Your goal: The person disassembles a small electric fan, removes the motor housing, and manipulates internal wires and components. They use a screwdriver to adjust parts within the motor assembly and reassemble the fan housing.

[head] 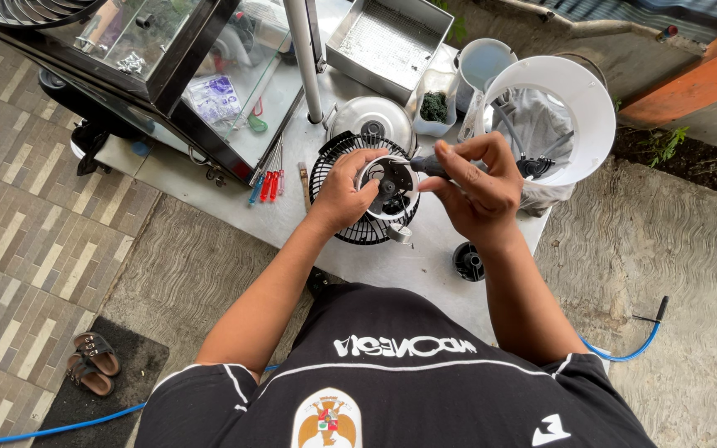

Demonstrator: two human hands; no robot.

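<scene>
left hand [343,192] gripping white round fan motor housing [385,184] over black fan grille [358,195] on tabletop [408,265], right hand [479,181] pinching dark-handled screwdriver [426,165], tip at housing, white fan shroud [578,99] nearby

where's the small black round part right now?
Head view: the small black round part lies on the grey table, just below the right hand, right of the black fan grille.
</scene>
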